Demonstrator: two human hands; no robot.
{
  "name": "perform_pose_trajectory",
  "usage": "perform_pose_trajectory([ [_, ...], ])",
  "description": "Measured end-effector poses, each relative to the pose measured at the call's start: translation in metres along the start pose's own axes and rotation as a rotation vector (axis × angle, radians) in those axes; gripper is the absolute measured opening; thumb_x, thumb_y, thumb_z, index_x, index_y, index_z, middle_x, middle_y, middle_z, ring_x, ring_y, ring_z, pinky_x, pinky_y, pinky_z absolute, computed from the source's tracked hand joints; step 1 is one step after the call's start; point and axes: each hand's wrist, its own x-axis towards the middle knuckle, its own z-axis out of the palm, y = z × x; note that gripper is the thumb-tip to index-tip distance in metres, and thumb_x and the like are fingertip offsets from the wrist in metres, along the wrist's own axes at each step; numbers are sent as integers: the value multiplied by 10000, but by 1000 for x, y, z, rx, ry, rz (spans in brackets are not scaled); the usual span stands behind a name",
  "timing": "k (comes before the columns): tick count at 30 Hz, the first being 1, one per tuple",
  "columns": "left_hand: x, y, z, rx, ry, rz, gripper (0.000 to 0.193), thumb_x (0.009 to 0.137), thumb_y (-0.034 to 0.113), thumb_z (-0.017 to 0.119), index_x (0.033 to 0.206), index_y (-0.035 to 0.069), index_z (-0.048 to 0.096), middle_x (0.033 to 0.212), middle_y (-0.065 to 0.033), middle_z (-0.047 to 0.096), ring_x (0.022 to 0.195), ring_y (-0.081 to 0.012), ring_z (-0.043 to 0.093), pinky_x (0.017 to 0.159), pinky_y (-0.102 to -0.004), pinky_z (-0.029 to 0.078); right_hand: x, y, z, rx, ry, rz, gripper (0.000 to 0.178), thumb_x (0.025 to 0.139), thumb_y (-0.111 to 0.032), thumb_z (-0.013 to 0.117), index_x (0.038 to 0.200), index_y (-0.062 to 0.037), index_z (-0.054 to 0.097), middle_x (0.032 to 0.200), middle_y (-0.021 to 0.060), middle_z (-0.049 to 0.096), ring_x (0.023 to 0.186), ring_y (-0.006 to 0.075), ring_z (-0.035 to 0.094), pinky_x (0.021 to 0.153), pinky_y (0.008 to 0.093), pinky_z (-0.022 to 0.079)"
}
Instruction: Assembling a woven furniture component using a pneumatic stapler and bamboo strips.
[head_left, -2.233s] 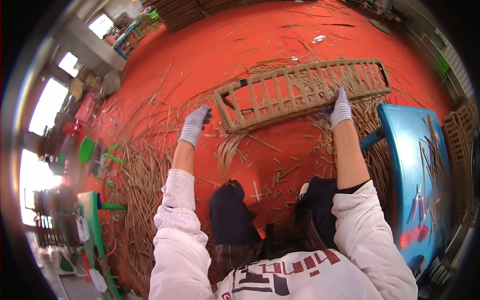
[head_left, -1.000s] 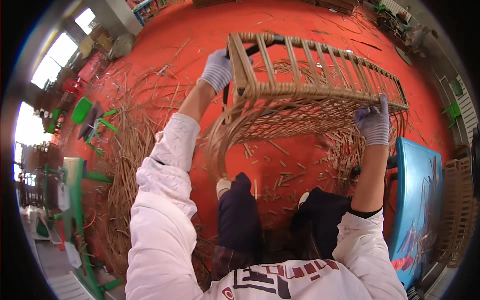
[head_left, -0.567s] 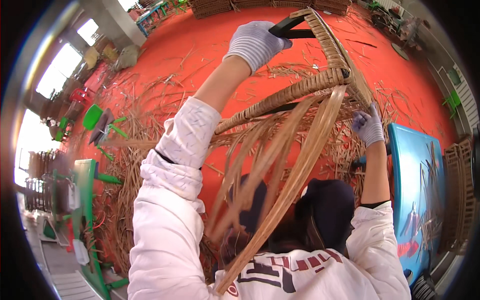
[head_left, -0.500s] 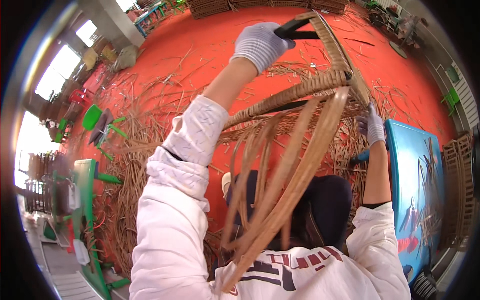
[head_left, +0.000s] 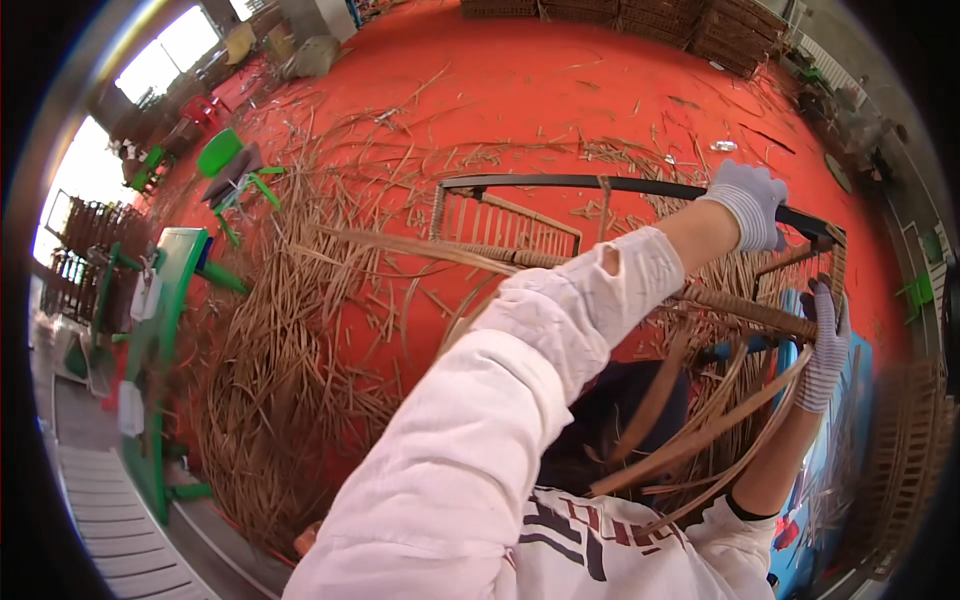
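A partly woven frame [head_left: 735,301] of black bars wrapped in brown wicker strips hangs before me, its long black rail running across the view. My left hand [head_left: 745,205], in a grey-white striped knit glove, is closed round that rail near its right end. Gloved alike, my right hand [head_left: 828,345] grips the frame's right corner, with part of its fingers hidden behind the weave. Loose brown strips [head_left: 700,446] trail from this corner down toward my lap. My left forearm crosses in front and hides the frame's middle.
Heaps of loose strips [head_left: 270,400] cover the red floor [head_left: 480,110] at the left. A green table [head_left: 170,300] and a green chair [head_left: 218,152] stand there too. On the right is a blue table [head_left: 858,365] beside wicker stacks; more wicker stacks [head_left: 735,35] stand at the back.
The frame has turned, so its long black rail now lies across the view. My left hand has moved right and down with it; my right hand sits farther right and lower. The view has shifted.
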Motion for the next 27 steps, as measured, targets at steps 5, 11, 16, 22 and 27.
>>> perform_pose_trajectory([
  [5,-29,-72,-35,-301,73,-84,485,874,501,692,1158,109,718,1109,-107,730,1048,-273,679,948,-353,517,19,34,-65,-34,70,55,406,938,-224,733,1241,30,641,1111,91,698,899,171,652,815,304,539],
  [11,-141,-270,-99,-30,-49,-470,596,884,568,657,1262,107,678,1172,-91,721,1090,-228,672,986,-350,484,25,42,-85,-9,178,109,344,923,-248,755,1130,19,690,903,64,687,669,82,585,554,229,469],
  [16,-244,-347,-70,-233,-124,-1011,637,893,581,666,1263,62,638,1143,-123,718,1025,-249,695,885,-369,524,22,37,-81,-19,263,173,306,921,-224,749,1070,38,697,706,25,596,549,82,538,488,228,426],
  [22,-268,-325,-1,-1152,83,-1140,631,917,569,678,1271,49,620,1030,-89,719,837,-213,683,760,-359,549,30,48,-100,-71,283,153,351,917,-292,760,1098,-1,686,787,8,577,700,91,534,657,231,457],
  [27,-250,-334,8,-1293,141,-971,365,938,306,715,1167,35,629,898,-58,672,741,-183,647,682,-342,542,29,47,-116,-23,220,140,308,952,-299,723,1105,-39,664,951,33,575,799,111,513,703,279,457],
])
